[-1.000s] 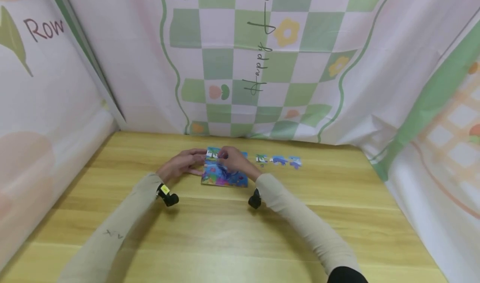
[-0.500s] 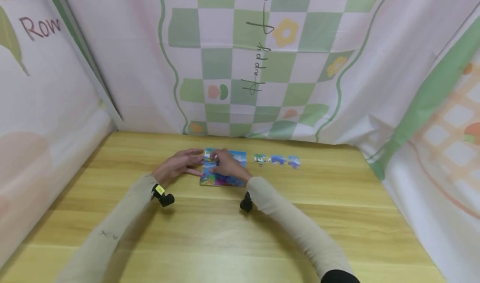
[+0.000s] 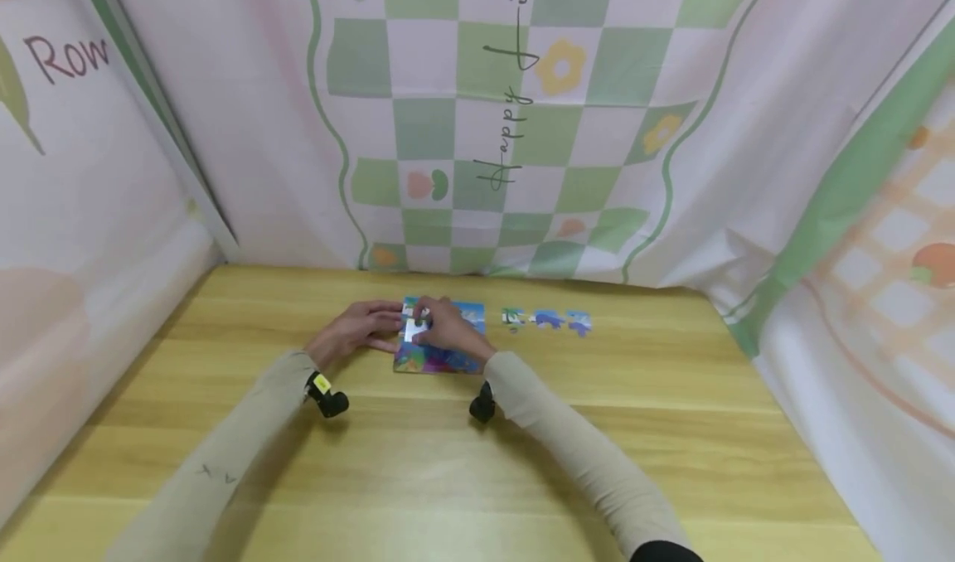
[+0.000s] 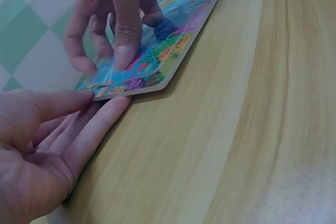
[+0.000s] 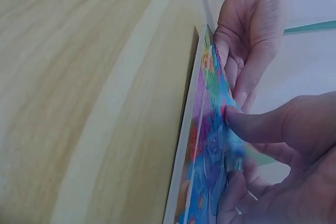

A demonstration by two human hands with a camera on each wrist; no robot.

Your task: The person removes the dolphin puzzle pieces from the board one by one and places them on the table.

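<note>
A colourful sea-picture jigsaw puzzle (image 3: 425, 362) lies flat in its tray near the back of the table. My left hand (image 3: 354, 332) rests at its left edge, fingers mostly straight, with thumb and fingertips touching the tray's rim. Over the left half of the picture, my right hand (image 3: 449, 330) reaches down with thumb and fingers bent. Between them the right wrist view shows a blurred blue puzzle piece (image 5: 237, 153), pinched close over the board. A white patch shows in the picture beside those fingers. The right hand hides much of the middle.
Right of the tray, loose puzzle pieces lie in a row: one with a palm tree (image 3: 512, 317), a blue-purple one (image 3: 548, 320) and another blue-purple one (image 3: 579, 322). A printed curtain (image 3: 492, 239) hangs along the table's back edge.
My right hand has shifted left over the puzzle, and a white patch now shows beside its fingers. The left hand stays at the tray's left edge. The whole head view has drifted slightly.
</note>
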